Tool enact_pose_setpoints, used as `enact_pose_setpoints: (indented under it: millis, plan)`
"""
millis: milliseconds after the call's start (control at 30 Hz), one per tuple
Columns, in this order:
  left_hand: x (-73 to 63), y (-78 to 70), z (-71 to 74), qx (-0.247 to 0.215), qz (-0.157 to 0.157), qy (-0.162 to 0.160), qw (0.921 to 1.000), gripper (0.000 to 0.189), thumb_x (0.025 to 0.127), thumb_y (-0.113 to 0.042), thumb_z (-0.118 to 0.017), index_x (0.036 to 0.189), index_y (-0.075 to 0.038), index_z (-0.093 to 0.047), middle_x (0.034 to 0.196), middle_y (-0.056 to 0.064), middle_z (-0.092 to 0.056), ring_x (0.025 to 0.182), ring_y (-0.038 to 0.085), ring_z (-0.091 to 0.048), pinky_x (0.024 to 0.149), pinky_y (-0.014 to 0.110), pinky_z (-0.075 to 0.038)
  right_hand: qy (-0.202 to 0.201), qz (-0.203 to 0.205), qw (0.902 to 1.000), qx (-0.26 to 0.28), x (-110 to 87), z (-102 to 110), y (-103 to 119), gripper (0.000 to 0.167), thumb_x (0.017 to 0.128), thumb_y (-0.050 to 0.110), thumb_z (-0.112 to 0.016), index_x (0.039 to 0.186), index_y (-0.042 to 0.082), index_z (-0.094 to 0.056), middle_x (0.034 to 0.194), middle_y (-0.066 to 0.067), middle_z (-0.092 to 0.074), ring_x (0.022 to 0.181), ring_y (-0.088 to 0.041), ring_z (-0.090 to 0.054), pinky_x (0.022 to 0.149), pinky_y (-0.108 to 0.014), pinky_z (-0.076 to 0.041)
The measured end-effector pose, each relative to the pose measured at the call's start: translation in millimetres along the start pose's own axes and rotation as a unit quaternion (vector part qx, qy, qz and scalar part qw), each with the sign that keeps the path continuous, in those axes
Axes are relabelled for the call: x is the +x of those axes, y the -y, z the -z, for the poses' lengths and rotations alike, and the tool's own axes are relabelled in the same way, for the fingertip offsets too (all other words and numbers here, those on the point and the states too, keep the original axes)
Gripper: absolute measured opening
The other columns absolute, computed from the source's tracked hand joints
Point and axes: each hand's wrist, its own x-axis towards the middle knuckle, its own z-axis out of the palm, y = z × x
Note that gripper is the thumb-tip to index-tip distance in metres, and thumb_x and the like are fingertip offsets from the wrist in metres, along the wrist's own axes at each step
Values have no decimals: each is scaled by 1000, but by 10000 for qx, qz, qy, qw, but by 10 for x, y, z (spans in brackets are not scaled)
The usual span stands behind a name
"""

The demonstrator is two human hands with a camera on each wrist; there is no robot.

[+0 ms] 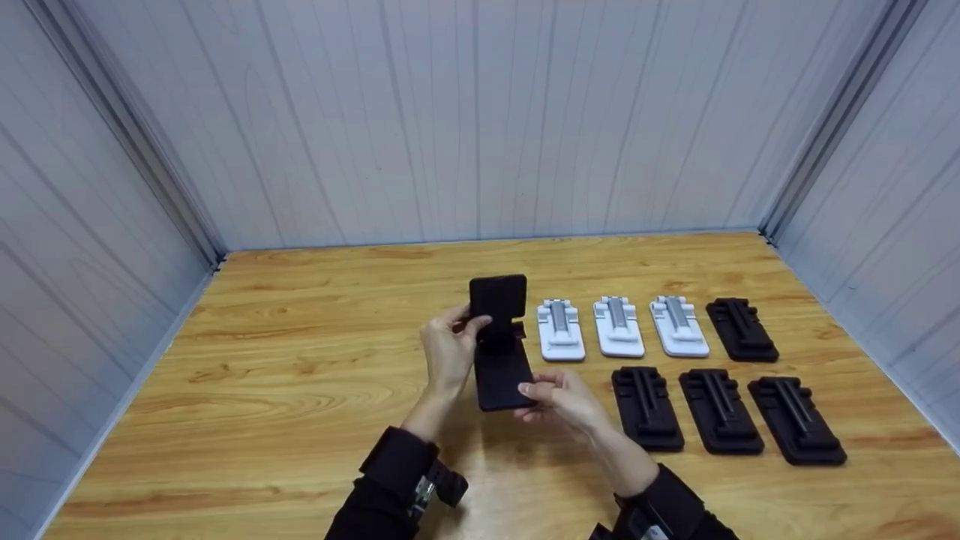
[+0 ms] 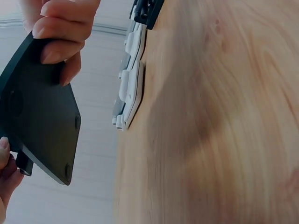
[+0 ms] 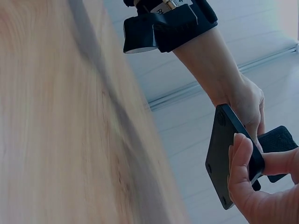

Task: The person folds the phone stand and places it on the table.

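Observation:
A black folding phone stand (image 1: 502, 375) is held above the table with its upper plate (image 1: 498, 296) swung up from the base. My left hand (image 1: 448, 349) grips it at the left, near the joint between plate and base, thumb across the front. At the base's lower right corner, my right hand (image 1: 566, 401) pinches the edge between thumb and fingers. From below, the left wrist view shows the underside of the base (image 2: 44, 112) with round feet at its corners. In the right wrist view, the fingers (image 3: 240, 163) of my right hand curl round the base's edge.
Three white folded phone stands (image 1: 561, 330) lie in a row right of my hands, with a black one (image 1: 742, 330) at the row's end. Nearer me lie three more black folded stands (image 1: 721, 412). Pale panel walls (image 1: 480, 127) border the wooden table (image 1: 300, 367).

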Motion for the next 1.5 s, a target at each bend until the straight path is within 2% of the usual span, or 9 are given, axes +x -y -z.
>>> enact_pose_setpoints:
  millis: [200, 333, 433, 533, 600, 733, 933, 1200, 1500]
  plan:
    - [64, -140, 98, 442, -61, 585, 9973, 22, 89, 9, -82, 110, 13, -78, 95, 27, -80, 87, 42, -79, 83, 50, -69, -160, -32, 9999, -12, -12, 8, -4, 8, 103, -5, -56, 105, -5, -63, 80, -2, -71, 66, -8, -74, 66, -16, -63]
    - [142, -303, 157, 771, -487, 628, 9939, 30, 89, 8, -83, 118, 14, -75, 102, 28, -79, 89, 41, -78, 83, 51, -69, -229, 2, 9997, -42, -13, -12, 1, 11, 103, -6, -56, 111, -11, -61, 85, -2, -69, 66, -9, -75, 64, -17, -63]
    - [194, -395, 180, 939, -740, 571, 9912, 29, 90, 7, -82, 118, 15, -75, 103, 28, -79, 91, 40, -78, 83, 47, -69, -242, 0, 9997, 20, -17, -20, 4, 14, 103, -7, -56, 114, -12, -62, 86, -2, -71, 65, -10, -74, 64, -17, -63]
    - [200, -425, 184, 1146, -1015, 473, 9871, 22, 91, 6, -81, 112, 13, -78, 98, 25, -79, 88, 37, -78, 79, 42, -69, -258, 19, 9997, 43, -13, -23, 3, 10, 102, -8, -56, 109, -8, -63, 84, -1, -72, 65, -10, -75, 62, -17, -62]
    - [177, -412, 178, 1371, -1324, 322, 9811, 19, 90, 6, -82, 108, 12, -78, 95, 23, -79, 84, 34, -78, 75, 39, -69, -270, 40, 9996, 5, -9, -25, -2, 10, 102, -8, -56, 108, -7, -64, 83, 0, -73, 64, -9, -75, 61, -17, -62]
    - [131, -345, 152, 1702, -1906, -43, 9668, 16, 87, 3, -84, 102, 9, -79, 90, 18, -78, 78, 31, -77, 69, 38, -66, -350, 48, 9993, -155, -4, -26, -12, 19, 101, -8, -57, 117, -16, -63, 84, -2, -76, 63, -9, -74, 60, -17, -61]
    - [41, -278, 100, 1511, -2313, -305, 9606, 18, 83, 6, -86, 100, 8, -78, 85, 16, -77, 75, 30, -76, 67, 38, -66, -535, -30, 9983, -229, 2, -10, 9, 28, 102, -5, -58, 124, -21, -59, 84, -3, -74, 62, -8, -73, 59, -16, -60]
    - [-58, -191, 43, 1165, -2931, -619, 9469, 21, 77, 12, -88, 95, 6, -79, 81, 14, -75, 70, 28, -74, 64, 35, -65, -573, -183, 9980, -169, 1, 44, 64, 22, 102, -2, -59, 119, -16, -61, 83, -2, -73, 63, -8, -72, 60, -17, -60]
    - [-180, -221, 3, 1215, -3036, -504, 9437, 20, 76, 13, -89, 91, 3, -80, 80, 10, -76, 67, 21, -73, 61, 29, -62, -690, -147, 9974, 118, 7, 91, 125, 30, 103, -2, -57, 127, -21, -55, 86, -3, -75, 64, -8, -72, 64, -17, -62]
